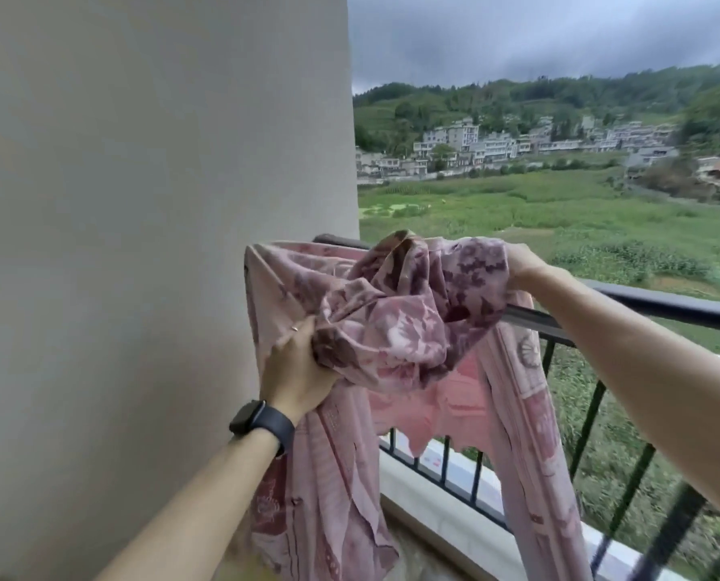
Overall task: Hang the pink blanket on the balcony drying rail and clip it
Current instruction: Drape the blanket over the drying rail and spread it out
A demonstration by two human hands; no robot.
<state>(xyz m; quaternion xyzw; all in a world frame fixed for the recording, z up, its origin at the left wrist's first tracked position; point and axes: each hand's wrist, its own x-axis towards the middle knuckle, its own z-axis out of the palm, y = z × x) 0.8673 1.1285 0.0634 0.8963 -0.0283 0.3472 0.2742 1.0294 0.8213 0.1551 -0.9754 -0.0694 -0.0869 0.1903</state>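
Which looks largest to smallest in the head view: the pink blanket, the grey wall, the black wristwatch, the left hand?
1. grey wall
2. pink blanket
3. left hand
4. black wristwatch

This is apparent size only; the wall fills the picture's left half.

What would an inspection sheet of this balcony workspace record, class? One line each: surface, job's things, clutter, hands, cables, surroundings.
Surface: dark metal balcony rail, running rightward from the pale wall.
Job's things: pink blanket bunched over the rail, ends hanging down on the near side; no clips seen.
Clutter: nothing seen.
Hands: left hand grips a bunch of the blanket, black watch on its wrist; right hand holds the blanket's upper edge at the rail.
Cables: nothing seen.
Surroundings: green field, hillside buildings, grey sky.
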